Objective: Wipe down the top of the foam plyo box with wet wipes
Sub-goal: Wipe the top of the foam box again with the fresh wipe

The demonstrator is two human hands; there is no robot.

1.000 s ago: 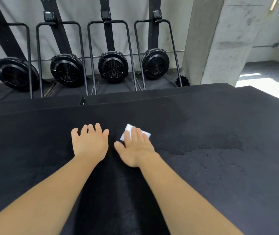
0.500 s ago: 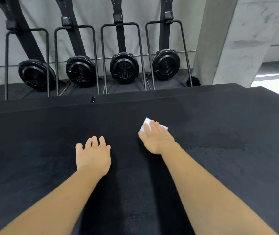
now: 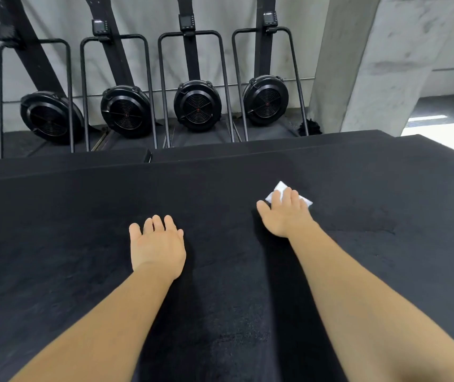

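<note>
The black foam plyo box [image 3: 55, 244] fills the lower part of the head view, its top flat and textured. My right hand [image 3: 285, 216] presses flat on a white wet wipe [image 3: 278, 188]; only the wipe's corners show past the fingers. My left hand [image 3: 157, 244] rests palm down on the box top, fingers together, holding nothing. A faintly darker damp patch [image 3: 358, 216] lies to the right of the wipe.
Beyond the box's far edge stand two lower black boxes [image 3: 248, 150]. Several black rowing machines [image 3: 197, 106] are stored upright against the wall. A concrete pillar [image 3: 372, 64] rises at the right, with bright floor [image 3: 440, 133] past it.
My right hand has slid the wipe forward and to the right, away from my left hand. The left hand has drawn back a little toward me.
</note>
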